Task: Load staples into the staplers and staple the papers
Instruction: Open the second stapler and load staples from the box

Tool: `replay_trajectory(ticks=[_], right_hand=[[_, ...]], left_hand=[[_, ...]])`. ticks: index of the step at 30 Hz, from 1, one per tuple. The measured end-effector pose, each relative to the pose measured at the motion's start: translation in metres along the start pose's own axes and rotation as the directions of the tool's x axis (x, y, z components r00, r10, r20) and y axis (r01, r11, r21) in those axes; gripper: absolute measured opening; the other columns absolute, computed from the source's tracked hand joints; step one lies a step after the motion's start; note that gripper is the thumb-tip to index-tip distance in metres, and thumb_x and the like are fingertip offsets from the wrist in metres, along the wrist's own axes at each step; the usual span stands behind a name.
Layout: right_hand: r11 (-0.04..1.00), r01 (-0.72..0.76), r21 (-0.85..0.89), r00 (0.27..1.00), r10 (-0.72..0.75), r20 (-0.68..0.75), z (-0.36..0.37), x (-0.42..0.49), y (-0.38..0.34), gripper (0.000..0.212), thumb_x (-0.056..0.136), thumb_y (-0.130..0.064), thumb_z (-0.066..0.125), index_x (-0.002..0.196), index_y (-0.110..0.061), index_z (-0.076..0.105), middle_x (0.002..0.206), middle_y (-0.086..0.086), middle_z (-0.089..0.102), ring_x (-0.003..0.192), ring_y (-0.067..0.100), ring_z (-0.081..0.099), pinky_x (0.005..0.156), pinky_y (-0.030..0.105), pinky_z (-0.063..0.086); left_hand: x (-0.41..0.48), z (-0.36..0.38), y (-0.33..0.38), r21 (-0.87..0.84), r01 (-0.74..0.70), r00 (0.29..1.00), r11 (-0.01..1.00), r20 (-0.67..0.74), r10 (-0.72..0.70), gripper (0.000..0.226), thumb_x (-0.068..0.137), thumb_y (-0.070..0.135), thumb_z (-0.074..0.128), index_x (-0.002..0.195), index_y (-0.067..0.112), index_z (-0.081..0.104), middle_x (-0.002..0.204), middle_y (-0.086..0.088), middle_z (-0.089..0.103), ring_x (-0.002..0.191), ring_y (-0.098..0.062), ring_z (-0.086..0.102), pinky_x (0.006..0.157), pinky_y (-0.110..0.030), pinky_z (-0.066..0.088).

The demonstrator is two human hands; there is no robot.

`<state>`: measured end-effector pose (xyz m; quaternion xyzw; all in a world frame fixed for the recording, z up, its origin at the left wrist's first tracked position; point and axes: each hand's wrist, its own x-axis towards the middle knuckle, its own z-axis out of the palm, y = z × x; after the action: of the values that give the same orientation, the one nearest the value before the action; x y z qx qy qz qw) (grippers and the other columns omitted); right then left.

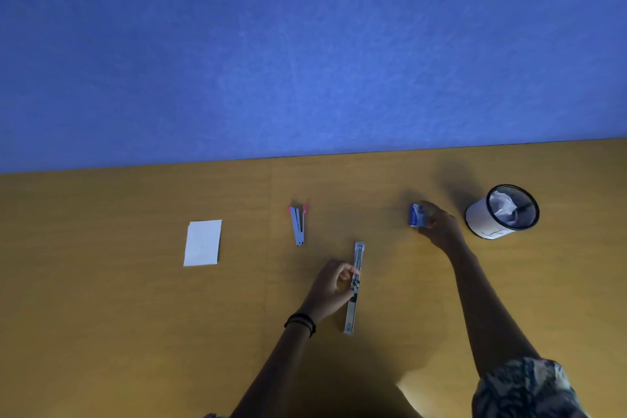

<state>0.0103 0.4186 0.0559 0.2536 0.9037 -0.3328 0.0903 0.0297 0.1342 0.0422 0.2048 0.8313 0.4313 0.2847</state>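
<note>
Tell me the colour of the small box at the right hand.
The box is blue, head view.

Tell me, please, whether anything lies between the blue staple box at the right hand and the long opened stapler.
Nothing visible does. Only bare table lies between the staple box in the right hand and the opened stapler held by the left hand. The mesh cup and the pink stapler lie off that path.

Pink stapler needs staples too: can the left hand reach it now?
Probably yes: only bare table lies between the left hand and the pink stapler, though it must first release the long stapler.
</note>
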Motion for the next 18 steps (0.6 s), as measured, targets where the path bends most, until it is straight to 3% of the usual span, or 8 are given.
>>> replay_trajectory(ticks=[3, 6, 8, 11, 13, 18], right_hand=[[0.996, 0.055, -0.069, 0.998, -0.052, 0.038, -0.004, 0.002, -0.005, 0.066, 0.075, 0.007, 0.064, 0.135, -0.012, 0.047, 0.118, 0.018, 0.063, 0.100, 0.034, 0.059, 0.076, 0.033, 0.043], [0.989, 0.047, -0.139, 0.998, -0.052, -0.030, -0.005, -0.003, -0.009, 0.069, 0.079, 0.009, 0.058, 0.142, -0.011, 0.037, 0.110, 0.027, 0.059, 0.099, 0.040, 0.058, 0.079, 0.040, 0.047], [0.997, 0.003, -0.077, 0.992, -0.012, -0.128, -0.003, -0.012, -0.013, 0.065, 0.081, 0.008, 0.056, 0.140, -0.009, 0.037, 0.105, 0.026, 0.058, 0.097, 0.040, 0.056, 0.079, 0.042, 0.047], [0.996, -0.045, 0.075, 0.980, 0.059, -0.188, 0.006, -0.028, -0.025, 0.038, 0.087, 0.006, 0.048, 0.124, 0.000, 0.051, 0.105, 0.030, 0.060, 0.100, 0.042, 0.055, 0.082, 0.041, 0.043], [0.982, -0.082, 0.169, 0.978, 0.112, -0.174, 0.014, -0.040, -0.033, 0.030, 0.088, 0.007, 0.042, 0.113, 0.005, 0.059, 0.105, 0.031, 0.062, 0.097, 0.042, 0.057, 0.079, 0.038, 0.042], [0.942, 0.041, 0.332, 0.995, -0.010, -0.096, 0.044, -0.076, -0.047, 0.030, 0.089, 0.012, 0.039, 0.103, 0.005, 0.065, 0.088, 0.024, 0.068, 0.084, 0.035, 0.068, 0.066, 0.030, 0.049]], left_hand=[[0.000, 0.000, 0.000, -0.002, -0.019, 1.000, 1.000, -0.005, 0.019, 0.029, 0.081, 0.004, 0.063, 0.107, 0.016, 0.059, 0.098, 0.017, 0.044, 0.092, 0.000, 0.047, 0.082, -0.006, 0.039], [0.000, 0.000, 0.001, -0.015, -0.048, 0.999, 0.999, -0.014, 0.048, 0.029, 0.081, 0.004, 0.066, 0.108, 0.015, 0.061, 0.097, 0.015, 0.045, 0.087, 0.000, 0.049, 0.083, -0.008, 0.042], [-0.002, 0.002, 0.001, -0.054, -0.061, 0.997, 0.997, -0.050, 0.058, 0.028, 0.081, 0.006, 0.069, 0.106, 0.016, 0.063, 0.094, 0.010, 0.050, 0.084, -0.005, 0.053, 0.083, -0.012, 0.046], [-0.008, 0.008, 0.003, -0.148, -0.042, 0.991, 0.988, -0.129, 0.022, 0.024, 0.080, 0.004, 0.070, 0.102, 0.013, 0.066, 0.088, 0.006, 0.053, 0.083, -0.016, 0.059, 0.085, -0.024, 0.053], [-0.010, 0.013, 0.005, -0.200, -0.051, 0.987, 0.978, -0.159, 0.019, 0.019, 0.079, 0.002, 0.070, 0.097, 0.010, 0.068, 0.084, 0.005, 0.054, 0.079, -0.011, 0.057, 0.083, -0.023, 0.054], [-0.015, 0.018, 0.007, -0.195, -0.082, 0.979, 0.977, -0.202, 0.042, 0.016, 0.079, 0.011, 0.074, 0.094, 0.010, 0.068, 0.083, -0.005, 0.058, 0.076, -0.008, 0.055, 0.079, -0.018, 0.051]])
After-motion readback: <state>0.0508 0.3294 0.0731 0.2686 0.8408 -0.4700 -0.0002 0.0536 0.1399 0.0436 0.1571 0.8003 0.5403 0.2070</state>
